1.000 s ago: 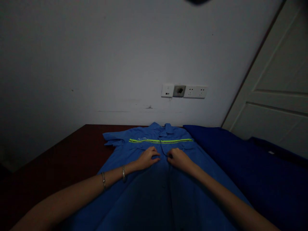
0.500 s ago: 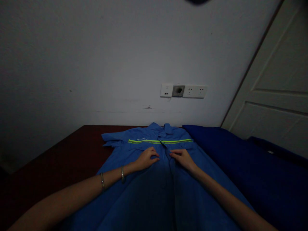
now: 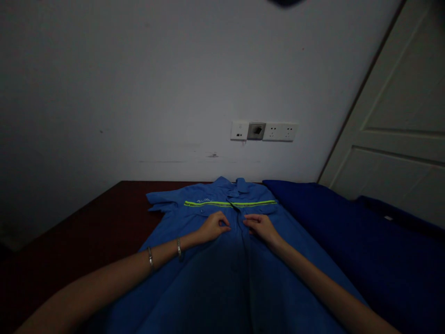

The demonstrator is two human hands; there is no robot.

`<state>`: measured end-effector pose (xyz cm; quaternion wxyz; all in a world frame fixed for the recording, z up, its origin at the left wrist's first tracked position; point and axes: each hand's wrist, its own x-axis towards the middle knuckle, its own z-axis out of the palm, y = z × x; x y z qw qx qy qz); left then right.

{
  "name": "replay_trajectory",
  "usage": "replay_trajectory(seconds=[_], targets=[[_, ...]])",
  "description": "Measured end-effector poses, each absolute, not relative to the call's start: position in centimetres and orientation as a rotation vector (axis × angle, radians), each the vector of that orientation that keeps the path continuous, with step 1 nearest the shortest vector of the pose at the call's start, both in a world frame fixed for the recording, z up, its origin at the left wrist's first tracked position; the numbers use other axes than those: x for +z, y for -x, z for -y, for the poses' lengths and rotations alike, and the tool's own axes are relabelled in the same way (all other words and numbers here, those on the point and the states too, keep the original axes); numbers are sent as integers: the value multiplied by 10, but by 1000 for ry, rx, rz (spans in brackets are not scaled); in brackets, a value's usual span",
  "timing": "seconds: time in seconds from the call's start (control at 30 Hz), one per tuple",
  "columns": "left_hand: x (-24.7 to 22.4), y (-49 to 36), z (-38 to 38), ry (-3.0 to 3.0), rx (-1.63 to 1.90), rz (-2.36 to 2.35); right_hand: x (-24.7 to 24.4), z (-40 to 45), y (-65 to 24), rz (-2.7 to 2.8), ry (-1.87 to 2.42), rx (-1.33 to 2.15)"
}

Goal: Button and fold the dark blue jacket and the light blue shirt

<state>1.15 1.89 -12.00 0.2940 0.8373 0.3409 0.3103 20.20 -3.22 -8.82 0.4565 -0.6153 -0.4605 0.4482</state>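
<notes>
Below the yellow-green stripe (image 3: 208, 203) of a blue shirt (image 3: 222, 269), the left hand (image 3: 212, 227) curls thumb and forefinger into a near-closed ring; the right hand (image 3: 262, 228) reaches its fingers forward, slightly bent, with a narrow gap to the thumb. Whether either has cloth pinched, I cannot tell. Between the two sets of fingertips runs the front opening (image 3: 245, 246), its long axis pointing away from the person toward the wall (image 3: 174, 93); it lies to the right of the left fingers and just beside the right ones, so the right hand is nearer to its edge. Farther out, two bracelets (image 3: 179, 249) circle the left wrist and forearm. The shirt lies spread face up, collar (image 3: 241, 186) at the far end, one short sleeve (image 3: 163, 199) out leftward on a dark red tabletop (image 3: 121, 222). Along its right side lies a darker blue cloth (image 3: 333, 218); beyond are wall sockets (image 3: 280, 131) and a panelled door (image 3: 399, 116).
</notes>
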Motion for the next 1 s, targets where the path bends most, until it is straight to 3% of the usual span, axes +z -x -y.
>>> replay_trajectory(seconds=[0.43, 0.57, 1.0], targets=[[-85, -15, -15, -2596, 809, -673, -92, 33, -203, 1426, 1365, 867], [-91, -17, -14, -2572, 715, -712, -92, 33, -203, 1413, 1334, 819], [-113, -28, -11, -2252, 962, -852, -98, 20, -201, 1429, 1390, 799]])
